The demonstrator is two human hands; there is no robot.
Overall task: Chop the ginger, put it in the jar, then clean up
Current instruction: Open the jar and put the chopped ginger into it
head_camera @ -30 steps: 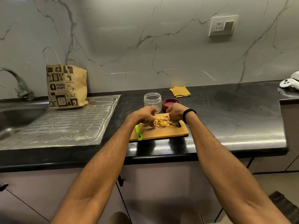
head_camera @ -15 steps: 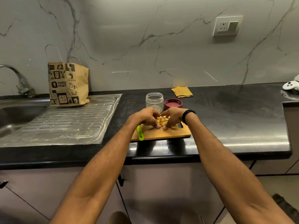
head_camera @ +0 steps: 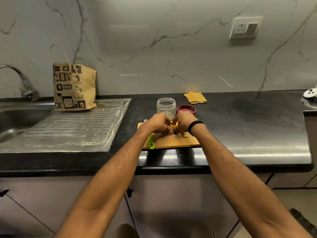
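Chopped yellow ginger [head_camera: 173, 126] heaped on board [head_camera: 173, 142], clear jar [head_camera: 166, 107] (lidless) behind.

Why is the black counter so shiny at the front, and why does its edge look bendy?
Head view: light glares off the counter's polished front; the wide lens bends its edge; the ginger looks blurry.

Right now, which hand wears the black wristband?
The right hand: the wristband circles its wrist; the left hand, gathering ginger alongside, has a bare wrist.
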